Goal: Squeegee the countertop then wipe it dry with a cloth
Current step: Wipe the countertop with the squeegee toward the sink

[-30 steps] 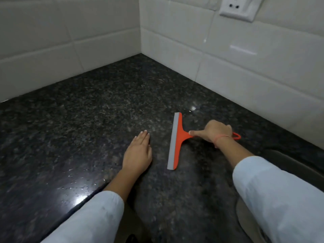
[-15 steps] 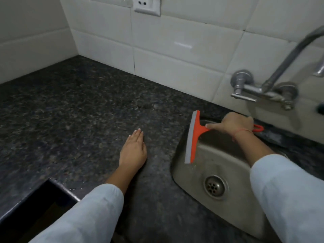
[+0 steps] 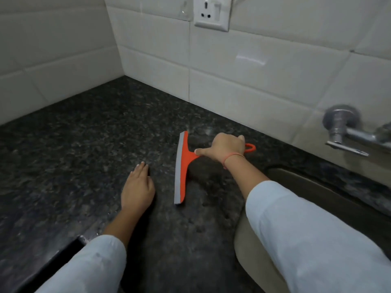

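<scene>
Head view: right hand (image 3: 227, 148) grips squeegee (image 3: 182, 166), seemingly touching countertop (image 3: 84, 144).

Squeegee (image 3: 181, 168) on countertop (image 3: 80, 149), mid-scene; left hand (image 3: 137, 187) flat just left of it, right hand (image 3: 225, 148) on handle. Sink (image 3: 317, 187) near right, tap (image 3: 347, 132) far right, socket (image 3: 212, 12) far wall.

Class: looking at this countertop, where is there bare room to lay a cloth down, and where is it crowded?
Free: the wide stretch of countertop between the left hand and the corner of the tiled walls, and the strip behind the squeegee up to the back wall. Crowded: between the left hand and the right hand; on the right lies the sink.
</scene>
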